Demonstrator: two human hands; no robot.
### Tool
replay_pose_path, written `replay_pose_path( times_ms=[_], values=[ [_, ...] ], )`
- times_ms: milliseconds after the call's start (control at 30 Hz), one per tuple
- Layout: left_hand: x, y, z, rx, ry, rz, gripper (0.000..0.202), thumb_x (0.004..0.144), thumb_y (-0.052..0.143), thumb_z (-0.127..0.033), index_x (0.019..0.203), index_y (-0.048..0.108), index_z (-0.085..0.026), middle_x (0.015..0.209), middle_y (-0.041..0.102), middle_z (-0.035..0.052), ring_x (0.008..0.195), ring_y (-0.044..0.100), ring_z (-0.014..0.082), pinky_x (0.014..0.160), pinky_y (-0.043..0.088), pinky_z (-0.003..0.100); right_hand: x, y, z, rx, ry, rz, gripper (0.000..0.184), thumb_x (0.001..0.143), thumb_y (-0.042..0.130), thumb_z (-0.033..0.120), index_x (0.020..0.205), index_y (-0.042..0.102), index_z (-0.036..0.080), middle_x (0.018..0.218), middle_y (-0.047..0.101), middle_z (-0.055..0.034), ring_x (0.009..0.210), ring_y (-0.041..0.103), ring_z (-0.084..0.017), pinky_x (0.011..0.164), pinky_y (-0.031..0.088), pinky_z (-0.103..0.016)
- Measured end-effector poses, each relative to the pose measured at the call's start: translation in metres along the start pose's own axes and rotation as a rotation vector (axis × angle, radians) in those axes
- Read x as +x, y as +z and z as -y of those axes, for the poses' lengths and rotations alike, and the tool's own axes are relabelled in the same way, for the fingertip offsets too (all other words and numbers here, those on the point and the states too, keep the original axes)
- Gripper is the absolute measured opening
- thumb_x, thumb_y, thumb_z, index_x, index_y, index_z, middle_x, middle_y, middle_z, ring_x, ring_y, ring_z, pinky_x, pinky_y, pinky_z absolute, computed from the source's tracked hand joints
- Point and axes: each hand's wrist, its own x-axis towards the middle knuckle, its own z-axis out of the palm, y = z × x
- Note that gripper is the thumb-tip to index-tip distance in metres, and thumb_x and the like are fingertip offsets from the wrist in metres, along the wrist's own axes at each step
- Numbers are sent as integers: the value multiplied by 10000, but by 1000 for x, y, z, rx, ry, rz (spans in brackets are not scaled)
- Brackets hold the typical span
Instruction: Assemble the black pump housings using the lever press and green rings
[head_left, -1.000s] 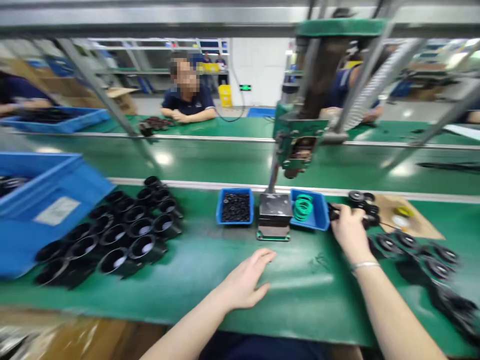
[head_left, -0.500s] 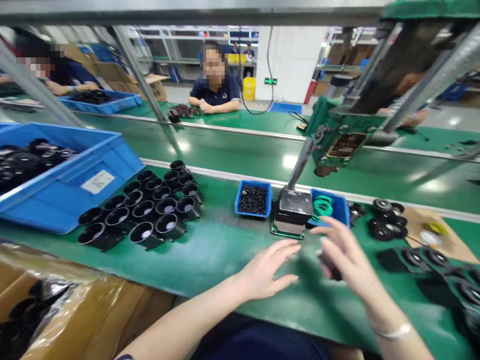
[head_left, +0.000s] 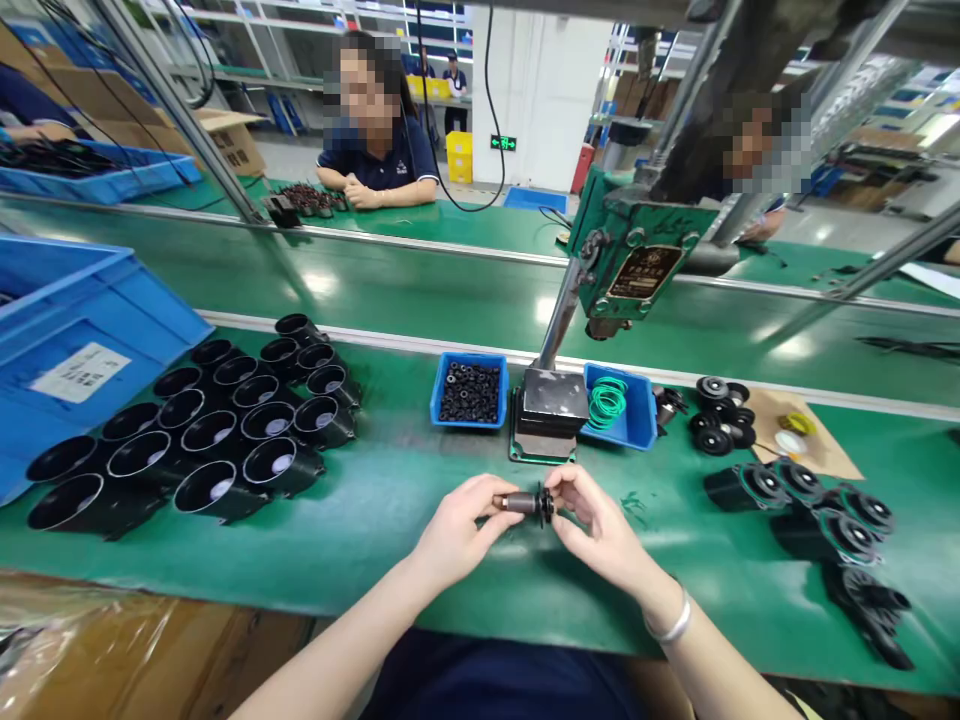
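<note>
Above the green bench, in front of the press, a small motor rotor [head_left: 521, 503] lies level between both hands. It has a dark grey cylindrical body and a black disc at its right end. My left hand [head_left: 457, 528] pinches its left end with thumb and fingers. Closed on the black disc end is my right hand [head_left: 600, 525]; its fingertips partly cover that end. Just beyond my hands stands the press's dark metal block [head_left: 555, 396]. A blue bin [head_left: 436, 408] of small black rings sits to its left, and a blue bin [head_left: 643, 420] with green rings [head_left: 607, 402] to its right.
Rows of black cylindrical housings [head_left: 217, 430] stand on the left by a large blue crate [head_left: 150, 310]. The green press head [head_left: 637, 250] overhangs the bench. Black round parts [head_left: 720, 412] and assembled housings [head_left: 817, 510] occupy the right. A co-worker [head_left: 382, 140] sits across.
My hands have come together, now both holding the rotor; before, they were apart, with a blurred dark object in the right hand. The camera view has shifted, so the bench scene sits further left.
</note>
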Motion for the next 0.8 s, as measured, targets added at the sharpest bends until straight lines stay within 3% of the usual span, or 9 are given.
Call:
replay_pose_path(
  times_ms=[167, 300, 600, 733, 800],
  values=[
    [5, -4, -6, -12, -8, -7, 147, 884, 601, -237, 1017, 623, -179, 951, 629, 48, 828, 657, 144, 764, 593, 270, 4, 3, 4, -41, -75, 63, 356, 760, 495, 88, 1080, 438, 232, 1022, 434, -20, 899, 504, -86, 848, 467, -200],
    [12, -9, -16, 140, 60, -16, 90, 876, 595, -186, 959, 625, -169, 899, 651, 51, 834, 633, 160, 739, 559, 260, 12, 4, -2, -100, -126, 41, 317, 754, 487, 66, 1024, 440, 225, 1049, 446, -31, 943, 494, -106, 856, 461, -219],
    [12, 3, -2, 212, 62, 67, 107, 868, 614, -217, 934, 629, -135, 811, 638, 65, 740, 597, 164, 659, 500, 242, 12, 1, -22, -230, -200, 36, 305, 724, 479, 27, 965, 446, 211, 987, 469, -33, 911, 490, -115, 773, 428, -195],
    [43, -28, -11, 308, 131, 193, 172, 898, 594, -324, 960, 655, -176, 837, 682, 44, 779, 629, 160, 718, 492, 243, 11, 2, -29, -184, -142, -1, 242, 717, 470, 36, 889, 420, 200, 931, 453, -21, 838, 465, -97, 731, 415, -168],
    [73, -55, -11, 541, 108, 113, 179, 917, 564, -314, 1015, 658, -198, 963, 701, 55, 902, 638, 180, 816, 476, 279, 12, 1, -35, -97, -93, -11, 242, 710, 462, 43, 884, 406, 202, 947, 443, -18, 858, 464, -89, 749, 420, -151]
  ],
)
